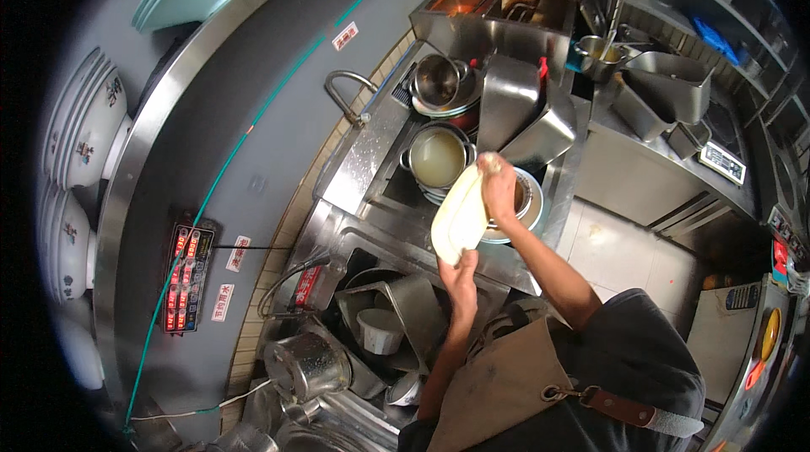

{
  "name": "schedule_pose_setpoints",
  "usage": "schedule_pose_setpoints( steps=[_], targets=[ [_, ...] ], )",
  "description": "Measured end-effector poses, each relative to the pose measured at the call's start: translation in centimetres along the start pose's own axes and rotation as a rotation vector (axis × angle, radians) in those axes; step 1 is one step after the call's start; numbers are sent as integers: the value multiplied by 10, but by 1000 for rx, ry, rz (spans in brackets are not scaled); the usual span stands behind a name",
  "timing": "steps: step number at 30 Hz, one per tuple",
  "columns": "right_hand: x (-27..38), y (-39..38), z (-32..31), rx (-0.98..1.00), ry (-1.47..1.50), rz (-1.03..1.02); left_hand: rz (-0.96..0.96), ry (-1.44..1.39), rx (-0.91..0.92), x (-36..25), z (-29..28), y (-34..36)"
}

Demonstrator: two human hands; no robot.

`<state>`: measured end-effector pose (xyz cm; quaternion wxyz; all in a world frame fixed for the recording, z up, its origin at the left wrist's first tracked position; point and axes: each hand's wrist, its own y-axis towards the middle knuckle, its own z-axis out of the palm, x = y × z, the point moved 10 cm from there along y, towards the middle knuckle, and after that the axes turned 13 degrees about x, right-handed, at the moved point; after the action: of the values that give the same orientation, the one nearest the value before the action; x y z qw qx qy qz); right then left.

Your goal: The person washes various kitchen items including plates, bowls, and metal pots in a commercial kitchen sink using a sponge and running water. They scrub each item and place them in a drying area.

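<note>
the left hand (460,277) pinches the near end of a pale yellow oval item (456,220); the right hand (499,186) grips its far end. it is just on the person's side of a two-handled pot (413,151) of cloudy liquid (437,158).

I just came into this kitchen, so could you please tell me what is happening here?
A person stands at a metal sink counter, holding a pale yellow, oblong thing in both bare hands. The right hand grips its upper end, the left hand its lower end. I cannot tell what it is. Near it is a pot of cloudy liquid; other metalware is around.
</note>
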<state>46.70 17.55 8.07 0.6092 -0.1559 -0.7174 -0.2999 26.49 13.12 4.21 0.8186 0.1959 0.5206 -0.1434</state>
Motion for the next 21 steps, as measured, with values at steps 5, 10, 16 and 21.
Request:
schedule_pose_setpoints(
  steps=[5, 10, 16, 21],
  targets=[
    [48, -56, 26, 162, -378, -249, 134, -40, -87, -36, -4, 4],
    [108, -135, 81, 468, -555, -625, 46, -193, 9, 16, -42, 2],
    [84, -109, 94, 614, -626, -654, -76, -83, 67, -20, -26, -23],
    [40, -84, 78, 514, -365, -266, 177, -81, -235, -65, -66, -38]
  ],
)
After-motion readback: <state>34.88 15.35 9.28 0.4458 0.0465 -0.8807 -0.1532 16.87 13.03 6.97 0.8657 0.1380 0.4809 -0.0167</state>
